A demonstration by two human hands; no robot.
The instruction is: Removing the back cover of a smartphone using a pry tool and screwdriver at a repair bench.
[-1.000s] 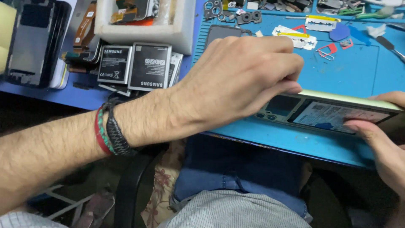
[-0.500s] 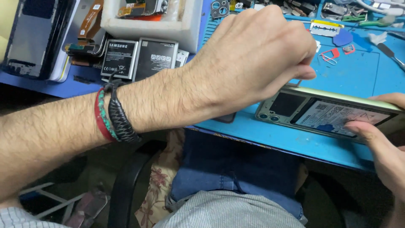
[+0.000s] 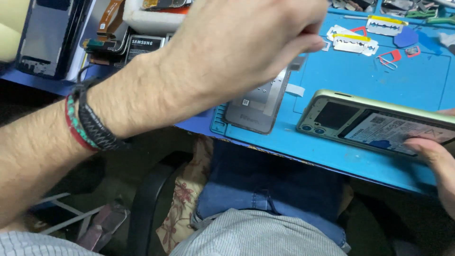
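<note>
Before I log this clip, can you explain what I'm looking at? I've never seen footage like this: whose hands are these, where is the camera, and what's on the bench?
There is no machine. A person wears a camera on the head, looking down at their own bare hands and lap. The left hand, with braided bands on its wrist, is raised over a blue work mat, fingers closed; whether it pinches anything cannot be told. The right hand rests its fingers on an opened pale green phone lying back-up, insides showing. Beside it lies a grey back cover. Further back lie razor blades and flat dark batteries.
</note>
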